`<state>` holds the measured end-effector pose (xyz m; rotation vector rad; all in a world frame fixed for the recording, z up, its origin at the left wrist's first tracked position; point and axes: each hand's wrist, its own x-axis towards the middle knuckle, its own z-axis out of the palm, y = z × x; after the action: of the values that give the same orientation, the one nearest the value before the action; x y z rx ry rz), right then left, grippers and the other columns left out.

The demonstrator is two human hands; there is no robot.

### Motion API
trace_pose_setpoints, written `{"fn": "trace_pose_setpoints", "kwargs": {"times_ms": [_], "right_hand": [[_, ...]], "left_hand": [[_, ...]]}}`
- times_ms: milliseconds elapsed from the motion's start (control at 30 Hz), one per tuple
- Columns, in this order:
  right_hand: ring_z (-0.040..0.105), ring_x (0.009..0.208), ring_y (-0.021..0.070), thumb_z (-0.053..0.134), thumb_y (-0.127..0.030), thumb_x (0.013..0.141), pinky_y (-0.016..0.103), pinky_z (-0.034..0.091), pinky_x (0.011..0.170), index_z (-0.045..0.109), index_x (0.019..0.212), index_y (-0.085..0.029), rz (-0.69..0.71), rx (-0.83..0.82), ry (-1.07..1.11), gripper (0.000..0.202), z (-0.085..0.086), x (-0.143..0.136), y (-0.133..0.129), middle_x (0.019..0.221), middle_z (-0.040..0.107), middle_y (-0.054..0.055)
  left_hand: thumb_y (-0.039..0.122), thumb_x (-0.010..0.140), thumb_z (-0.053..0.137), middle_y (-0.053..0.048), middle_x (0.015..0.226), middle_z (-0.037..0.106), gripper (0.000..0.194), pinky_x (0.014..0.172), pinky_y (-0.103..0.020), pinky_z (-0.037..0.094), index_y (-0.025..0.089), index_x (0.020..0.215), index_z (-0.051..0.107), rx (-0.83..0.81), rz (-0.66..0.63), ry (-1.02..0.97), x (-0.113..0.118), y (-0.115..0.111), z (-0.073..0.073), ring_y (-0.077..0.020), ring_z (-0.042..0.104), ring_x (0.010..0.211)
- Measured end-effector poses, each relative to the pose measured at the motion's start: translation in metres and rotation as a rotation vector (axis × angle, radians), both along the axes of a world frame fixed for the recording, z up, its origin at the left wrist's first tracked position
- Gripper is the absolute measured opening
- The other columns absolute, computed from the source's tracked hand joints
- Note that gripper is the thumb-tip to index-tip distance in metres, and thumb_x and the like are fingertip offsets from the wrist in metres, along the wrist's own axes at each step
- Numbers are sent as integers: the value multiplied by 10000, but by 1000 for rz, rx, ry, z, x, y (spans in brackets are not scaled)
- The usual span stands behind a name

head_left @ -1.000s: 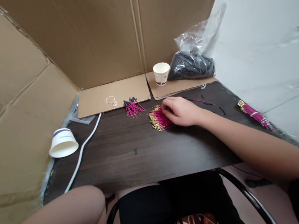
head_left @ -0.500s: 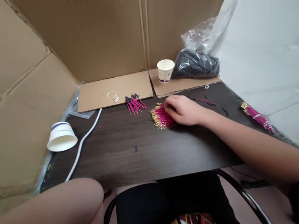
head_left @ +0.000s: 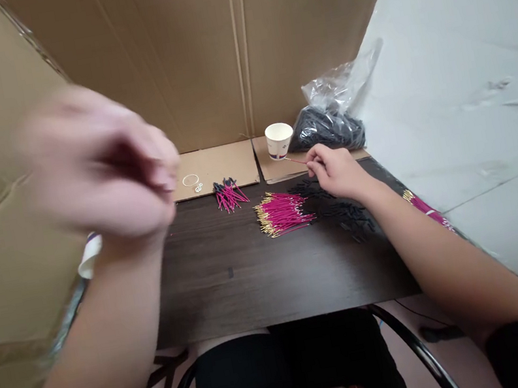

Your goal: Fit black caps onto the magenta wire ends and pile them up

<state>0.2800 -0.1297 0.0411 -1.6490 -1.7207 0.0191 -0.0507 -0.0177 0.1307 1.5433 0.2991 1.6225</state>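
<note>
My right hand (head_left: pixel 337 171) pinches one thin magenta wire by its end, above the back right of the dark table. Below and left of it lies a pile of magenta wires (head_left: pixel 284 211) with gold tips. Black sleeve pieces (head_left: pixel 355 219) are scattered right of the pile, partly under my right forearm. My left hand (head_left: pixel 102 164) is raised close to the camera, blurred, its fingers curled together; whether it holds anything is hidden. A smaller bunch of magenta wires with black ends (head_left: pixel 231 195) rests near the back cardboard.
A paper cup (head_left: pixel 278 141) stands at the back beside a plastic bag of black pieces (head_left: pixel 327 126). Another cup (head_left: pixel 89 255) lies at the left. A tied magenta bundle (head_left: pixel 428 209) is at the right edge. A rubber band (head_left: pixel 190 180) lies on the cardboard (head_left: pixel 238 158).
My left hand has come into view, raised at the left. My right hand has moved from the pile up and to the right, now with a wire, and the black pieces show. The view has shifted slightly.
</note>
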Motion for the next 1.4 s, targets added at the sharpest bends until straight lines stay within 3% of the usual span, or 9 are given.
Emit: {"fn": "trace_pose_setpoints", "kwargs": {"times_ms": [100, 200, 300, 500, 867, 1400], "right_hand": [[705, 778, 229, 508, -169, 1039, 403, 526, 836, 565, 1131, -219, 24, 4, -10, 119, -4, 1, 3, 851, 765, 58], [705, 803, 226, 483, -124, 1007, 387, 523, 833, 650, 1043, -208, 76, -5, -114, 190, -9, 3, 6, 874, 766, 59], [741, 889, 252, 487, -102, 986, 399, 536, 871, 741, 983, -186, 87, -20, -210, 268, -14, 4, 9, 959, 802, 86], [738, 1049, 328, 594, -198, 1008, 463, 542, 946, 800, 1138, -164, 29, -21, -340, 245, -23, -1, 11, 1118, 814, 141], [732, 1007, 319, 678, -134, 959, 442, 523, 907, 800, 1075, -175, -17, -101, -372, 173, -31, 0, 15, 1077, 815, 126], [713, 927, 280, 635, -96, 917, 408, 530, 899, 755, 1047, -163, 96, -38, -257, 190, -27, -4, 16, 999, 789, 121]], "left_hand": [[295, 958, 706, 17, 556, 491, 375, 437, -204, 324, 149, 631, 594, 75, 41, 195, 19, -7, -40, -61, 478, 427], [305, 945, 728, -3, 560, 562, 371, 505, -269, 407, 178, 614, 622, 136, 96, 549, 29, -5, -82, -106, 517, 513], [303, 962, 700, 2, 614, 615, 267, 589, -296, 441, 184, 723, 686, 315, 137, 723, 29, -5, -104, -123, 533, 566], [263, 973, 656, 2, 699, 659, 193, 650, -298, 448, 184, 797, 677, 466, 133, 838, 29, -9, -112, -126, 555, 612], [255, 907, 695, 6, 755, 716, 88, 676, -306, 459, 190, 865, 736, 292, 98, 965, 36, -6, -123, -131, 577, 624], [294, 906, 729, -35, 817, 736, 132, 615, -287, 462, 169, 941, 758, 52, -15, 809, 44, -13, -125, -117, 538, 593]]}}
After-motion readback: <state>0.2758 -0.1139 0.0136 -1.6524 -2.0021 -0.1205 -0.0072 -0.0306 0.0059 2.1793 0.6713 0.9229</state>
